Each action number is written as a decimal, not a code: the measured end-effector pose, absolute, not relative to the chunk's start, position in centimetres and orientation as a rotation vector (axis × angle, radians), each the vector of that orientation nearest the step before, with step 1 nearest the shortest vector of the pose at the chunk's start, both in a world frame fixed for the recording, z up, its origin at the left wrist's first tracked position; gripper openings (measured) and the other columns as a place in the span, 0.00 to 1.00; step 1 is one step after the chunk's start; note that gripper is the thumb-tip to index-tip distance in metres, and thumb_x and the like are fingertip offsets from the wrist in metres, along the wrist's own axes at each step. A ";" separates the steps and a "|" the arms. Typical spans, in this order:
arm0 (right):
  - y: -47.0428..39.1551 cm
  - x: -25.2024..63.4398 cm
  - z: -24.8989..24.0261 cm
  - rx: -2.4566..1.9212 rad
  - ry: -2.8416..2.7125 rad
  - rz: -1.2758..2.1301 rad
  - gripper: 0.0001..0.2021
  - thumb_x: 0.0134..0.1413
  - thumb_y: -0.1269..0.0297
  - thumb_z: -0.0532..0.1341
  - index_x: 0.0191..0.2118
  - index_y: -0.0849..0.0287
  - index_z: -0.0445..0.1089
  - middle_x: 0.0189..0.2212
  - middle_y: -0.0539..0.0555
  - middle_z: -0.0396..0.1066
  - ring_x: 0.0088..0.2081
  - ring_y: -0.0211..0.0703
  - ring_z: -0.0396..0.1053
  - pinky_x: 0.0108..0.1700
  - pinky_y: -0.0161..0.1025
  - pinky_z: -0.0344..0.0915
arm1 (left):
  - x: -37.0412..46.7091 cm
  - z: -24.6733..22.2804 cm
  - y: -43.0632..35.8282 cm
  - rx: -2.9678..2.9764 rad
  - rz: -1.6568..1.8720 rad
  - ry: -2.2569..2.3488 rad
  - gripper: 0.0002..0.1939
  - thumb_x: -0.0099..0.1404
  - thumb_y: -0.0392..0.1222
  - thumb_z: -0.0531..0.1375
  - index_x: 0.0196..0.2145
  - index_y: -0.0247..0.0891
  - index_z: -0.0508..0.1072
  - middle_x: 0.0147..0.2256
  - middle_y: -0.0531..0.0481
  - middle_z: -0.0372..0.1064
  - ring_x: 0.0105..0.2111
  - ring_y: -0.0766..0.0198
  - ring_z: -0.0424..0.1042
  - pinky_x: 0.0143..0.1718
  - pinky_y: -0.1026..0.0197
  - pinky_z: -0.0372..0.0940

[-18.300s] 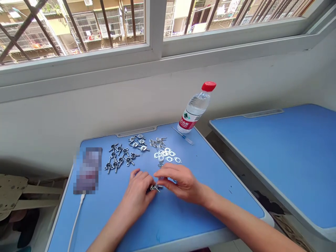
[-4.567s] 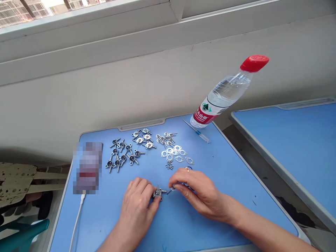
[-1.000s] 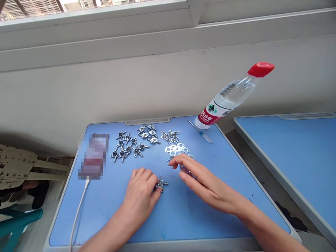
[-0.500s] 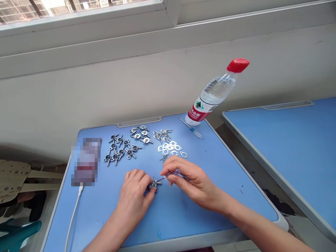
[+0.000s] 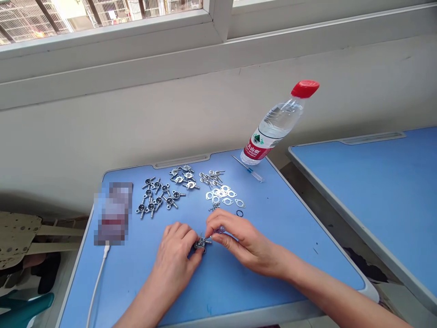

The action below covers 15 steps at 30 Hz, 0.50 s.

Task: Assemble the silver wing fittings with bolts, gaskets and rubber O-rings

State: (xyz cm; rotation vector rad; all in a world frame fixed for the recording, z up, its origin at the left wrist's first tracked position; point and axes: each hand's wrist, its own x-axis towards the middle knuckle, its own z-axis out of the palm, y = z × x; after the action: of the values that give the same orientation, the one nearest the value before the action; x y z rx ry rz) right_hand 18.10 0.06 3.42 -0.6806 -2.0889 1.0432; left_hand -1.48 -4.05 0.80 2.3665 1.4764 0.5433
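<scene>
While the left hand (image 5: 177, 255) presses a small metal fitting (image 5: 201, 243) down on the blue tabletop (image 5: 259, 273), its fingers closed around the piece from the left, the right hand (image 5: 239, 239) has come back from the pile of parts and now meets the fitting from the right side. One second ago this right hand was stretched flat toward the little screws (image 5: 214, 207) and the flat metal plates (image 5: 223, 196); now its fingertips are pinched together on something thin and partly clear, maybe a small screwdriver, but from here I cannot tell it surely. The tip of this thing touches the fitting, so I judge that the fetching is finished and the fastening on this piece begins.

The fitting lies near the front middle of the tabletop, between the two hands, with its short pins pointing up and sideways. Behind it, a black ring (image 5: 239, 213) lies just beside the plates. Further back stand three groups: dark-centred fittings (image 5: 157, 198) at the left, shiny assembled ones (image 5: 182, 175) in the middle, and loose pins (image 5: 210, 176) at the right. A thin blue-handled tool (image 5: 248, 169) lies near the foot of a water bottle (image 5: 276, 125) with a red cap. A phone (image 5: 114, 213) on a white cable (image 5: 97, 284) rests at the left edge.
</scene>
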 end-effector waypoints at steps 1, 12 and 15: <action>0.1 18.1 3.4 -0.672 -2.091 1.041 0.08 0.66 0.72 0.51 0.39 0.58 0.66 0.34 0.54 0.68 0.37 0.41 0.66 0.39 0.39 0.68 | -1.5 0.8 -4.0 2.370 0.544 1.476 0.08 0.61 0.31 0.60 0.27 0.39 0.65 0.29 0.52 0.68 0.31 0.60 0.64 0.32 0.58 0.57; 0.0 17.9 3.5 -0.633 -2.136 1.004 0.09 0.66 0.72 0.52 0.44 0.61 0.69 0.36 0.56 0.71 0.37 0.42 0.67 0.39 0.40 0.69 | -1.8 0.9 -3.8 2.300 0.489 1.439 0.04 0.65 0.32 0.59 0.33 0.40 0.70 0.32 0.51 0.69 0.33 0.59 0.66 0.34 0.57 0.61; 0.1 17.9 3.2 -0.678 -2.101 0.933 0.09 0.65 0.73 0.52 0.43 0.61 0.69 0.34 0.57 0.71 0.36 0.42 0.67 0.38 0.40 0.68 | -1.9 1.3 -3.6 2.273 0.486 1.422 0.05 0.63 0.32 0.61 0.32 0.40 0.70 0.33 0.51 0.70 0.34 0.59 0.67 0.34 0.58 0.62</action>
State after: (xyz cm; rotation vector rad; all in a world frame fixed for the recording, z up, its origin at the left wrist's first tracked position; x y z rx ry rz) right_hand 17.86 0.09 3.17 -0.6780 -2.1012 0.9334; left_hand -1.90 -3.59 1.25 2.2734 1.4217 0.4864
